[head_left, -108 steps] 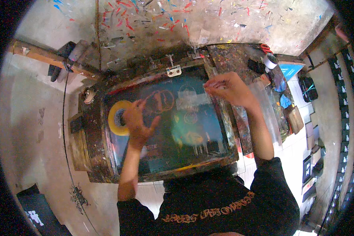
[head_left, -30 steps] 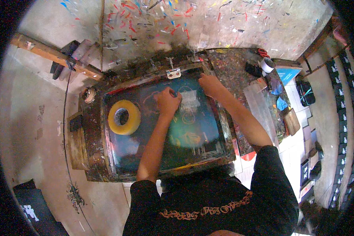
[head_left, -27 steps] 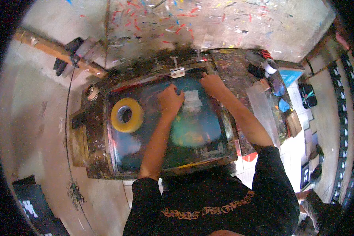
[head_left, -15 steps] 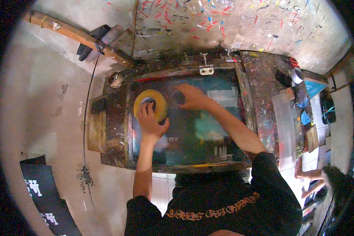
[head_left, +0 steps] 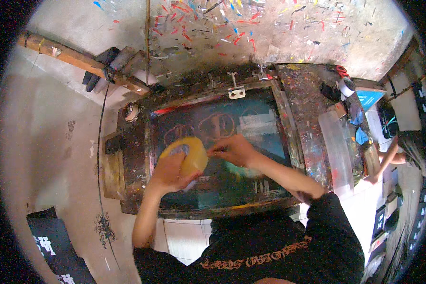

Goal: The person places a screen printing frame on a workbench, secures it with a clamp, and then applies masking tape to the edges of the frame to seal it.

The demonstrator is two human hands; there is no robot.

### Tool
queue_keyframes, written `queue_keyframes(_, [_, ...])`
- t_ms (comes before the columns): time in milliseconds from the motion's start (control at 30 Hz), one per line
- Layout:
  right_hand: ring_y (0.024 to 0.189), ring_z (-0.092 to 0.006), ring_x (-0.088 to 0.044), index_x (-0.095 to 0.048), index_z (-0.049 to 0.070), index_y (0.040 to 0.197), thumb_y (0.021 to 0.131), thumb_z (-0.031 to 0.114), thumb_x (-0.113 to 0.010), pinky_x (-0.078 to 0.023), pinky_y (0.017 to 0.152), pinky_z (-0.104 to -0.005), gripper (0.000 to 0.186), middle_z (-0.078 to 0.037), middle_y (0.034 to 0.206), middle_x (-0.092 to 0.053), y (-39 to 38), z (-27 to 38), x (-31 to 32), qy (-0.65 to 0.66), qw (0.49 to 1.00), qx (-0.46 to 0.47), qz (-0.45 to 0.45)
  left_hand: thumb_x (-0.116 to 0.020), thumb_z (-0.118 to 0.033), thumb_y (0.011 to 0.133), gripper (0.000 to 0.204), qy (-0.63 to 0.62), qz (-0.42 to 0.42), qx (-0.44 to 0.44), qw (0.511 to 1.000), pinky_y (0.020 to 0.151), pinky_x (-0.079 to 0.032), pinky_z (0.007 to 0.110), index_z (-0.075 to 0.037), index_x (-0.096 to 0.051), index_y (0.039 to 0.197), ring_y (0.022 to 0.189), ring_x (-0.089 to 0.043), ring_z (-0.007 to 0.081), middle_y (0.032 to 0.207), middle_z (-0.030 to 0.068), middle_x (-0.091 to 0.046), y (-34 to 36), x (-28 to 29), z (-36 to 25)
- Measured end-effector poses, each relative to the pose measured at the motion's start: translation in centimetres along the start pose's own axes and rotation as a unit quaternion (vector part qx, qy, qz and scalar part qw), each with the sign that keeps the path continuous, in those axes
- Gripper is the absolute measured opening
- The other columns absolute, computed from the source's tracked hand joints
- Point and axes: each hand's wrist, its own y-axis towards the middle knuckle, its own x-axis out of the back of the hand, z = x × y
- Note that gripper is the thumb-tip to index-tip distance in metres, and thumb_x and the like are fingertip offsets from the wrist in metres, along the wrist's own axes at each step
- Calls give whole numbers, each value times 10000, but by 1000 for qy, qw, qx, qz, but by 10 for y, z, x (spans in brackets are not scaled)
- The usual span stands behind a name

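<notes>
My left hand [head_left: 165,174] grips a wide roll of yellowish clear adhesive tape [head_left: 195,158], tilted over the screen-printing frame [head_left: 292,142]. My right hand [head_left: 237,150] is just right of the roll, its thumb and fingertips pinched together near the roll's edge. Whether a tape end lies between those fingertips is too blurred to tell. Beneath both hands spreads the dark greenish mesh [head_left: 222,195] of the frame, marked with faint rounded outlines and a paler patch. A metal hinge clamp [head_left: 237,92] holds the frame's far edge.
Right of the frame, the paint-stained table carries a long translucent strip [head_left: 335,146], a white roll [head_left: 346,88], red-handled scissors [head_left: 341,71] and blue scraps [head_left: 361,136]. Another tape roll [head_left: 130,112] lies at the far left corner. Another person's arm [head_left: 388,158] shows at right.
The tape roll has tilted and come nearer to me in my left hand. My right hand has moved down toward the roll's edge, its fingers drawing together. The whole view has shifted slightly.
</notes>
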Motion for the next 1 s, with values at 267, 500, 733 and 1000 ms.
queue_keyframes(267, [638,-148,-690,-765,-40,911,899,117,-758,-543,613,-261,158,-134,827,-754,-134,80,94,311,896,-314,-48,-641,-624,879,680,-177,369,-23,912,780,-552,440,40,-706,1013,854,-701,395,895,237,-713,18,78,-44])
queue_keyframes(500, [494,-161,-629,-763,63,678,722,139,-824,-461,479,-278,107,-80,644,-711,-191,168,157,-62,981,-133,-123,-725,-523,856,497,120,-34,-189,974,682,-559,368,-64,-738,1048,802,-711,308,1174,222,-648,-47,141,-121])
queue_keyframes(733, [520,-192,-644,-740,74,746,797,194,-752,-489,490,-333,131,-79,664,-708,-218,208,197,-56,986,153,-22,-752,-468,841,448,154,-156,-306,927,643,-549,347,-93,-738,1086,762,-709,276,1070,175,-675,-86,195,-160])
queue_keyframes(1000, [478,-224,-630,-690,37,760,879,229,-690,-505,471,-336,227,-103,647,-695,-219,185,164,-339,919,-158,121,-782,-406,825,417,97,-172,-276,941,597,-537,323,-126,-739,1131,717,-707,239,951,122,-705,-124,180,-146])
